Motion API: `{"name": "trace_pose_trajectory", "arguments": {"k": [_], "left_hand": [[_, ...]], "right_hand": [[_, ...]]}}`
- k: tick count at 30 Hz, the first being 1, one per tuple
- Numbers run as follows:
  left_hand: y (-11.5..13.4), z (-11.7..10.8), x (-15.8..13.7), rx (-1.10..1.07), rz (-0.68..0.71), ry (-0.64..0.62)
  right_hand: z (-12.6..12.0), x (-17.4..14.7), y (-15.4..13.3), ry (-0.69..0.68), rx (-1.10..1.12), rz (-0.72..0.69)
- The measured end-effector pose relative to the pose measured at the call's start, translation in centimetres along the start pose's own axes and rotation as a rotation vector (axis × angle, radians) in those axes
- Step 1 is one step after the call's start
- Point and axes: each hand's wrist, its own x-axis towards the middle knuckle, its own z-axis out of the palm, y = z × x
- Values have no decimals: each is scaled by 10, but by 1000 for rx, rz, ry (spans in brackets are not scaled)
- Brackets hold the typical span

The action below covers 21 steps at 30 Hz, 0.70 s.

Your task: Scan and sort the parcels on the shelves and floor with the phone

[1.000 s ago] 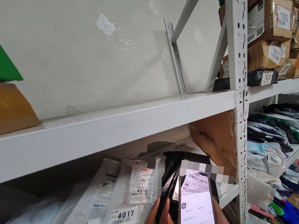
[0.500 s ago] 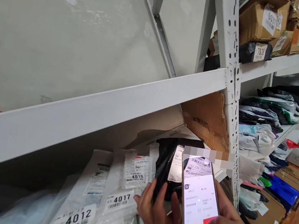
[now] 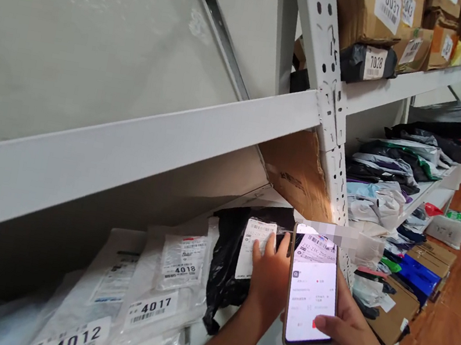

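My right hand (image 3: 348,327) is closed around a smartphone (image 3: 309,303), its thumb over a red button on the lit screen. A barcode label reading 232-23K-Z05-040 shows at the top of that screen. My left hand (image 3: 270,270) lies with spread fingers over the white shipping label (image 3: 247,261) of a black plastic parcel (image 3: 220,274). Part of the label and of the parcel is hidden behind this hand and the phone. Left of the black parcel lean clear-wrapped mailer bags, among them one marked 4018 (image 3: 183,263), with labels 4017 (image 3: 151,309) and 4012 (image 3: 72,340) below.
A white shelf beam (image 3: 149,153) runs above the parcels to a perforated metal upright (image 3: 332,119). A cardboard sheet (image 3: 296,172) stands behind it. At right, shelves hold boxes (image 3: 367,13) and stacked mailer bags (image 3: 385,169); cartons (image 3: 395,312) sit on the wooden floor.
My left hand has moved up and right onto the black parcel's label. The view has shifted right, so the shelf and bags appear further left. My right hand still holds the smartphone.
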Motion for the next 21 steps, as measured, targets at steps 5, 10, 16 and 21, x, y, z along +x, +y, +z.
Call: {"name": "trace_pose_trajectory", "arguments": {"k": [5,10,16,21], "left_hand": [[8,7,10,169,-23,-58],[4,-6,6,172,4,-121],[-22,-24,-34,252,28,103],[-25,-13,-60,263,-73,271]], "right_hand": [[-3,-1,-9,63,-73,35],[-5,-2,-12,61,-125,52],[-2,2,-7,51,-167,88],[7,13,3,-75,-27,127]]}}
